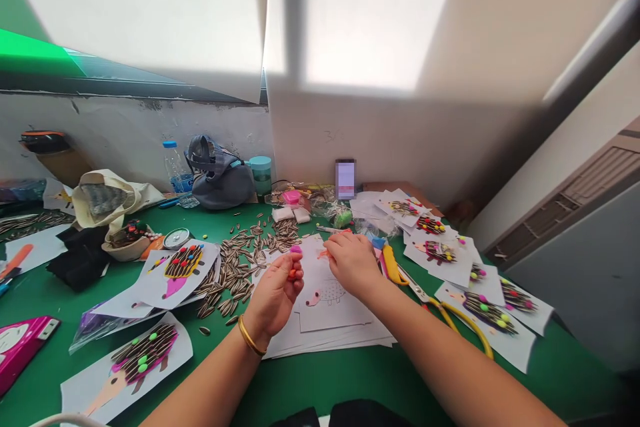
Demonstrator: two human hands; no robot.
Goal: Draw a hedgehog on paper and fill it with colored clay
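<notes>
My left hand (279, 290), with a gold bangle at the wrist, is closed with its palm turned inward. A small pink-purple lump (296, 249) that looks like modelling clay shows at its fingertips, and an orange-red bit (293, 273) sits between the curled fingers. My right hand (354, 261) reaches palm down over the paper, fingers bent together at a thin orange piece (324, 254), mostly hidden. Below the hands lies a white sheet (320, 320) on a paper stack, printed with a hedgehog outline (330, 292) whose snout is coloured pink.
Sunflower seeds (235, 273) are strewn left of the stack. Finished hedgehog pictures (183, 267) lie left, others (440, 250) right. Yellow-handled scissors (450, 313) rest beside my right forearm. A phone (345, 179) leans on the wall; a bottle (177, 173) and grey bag (220, 177) stand behind.
</notes>
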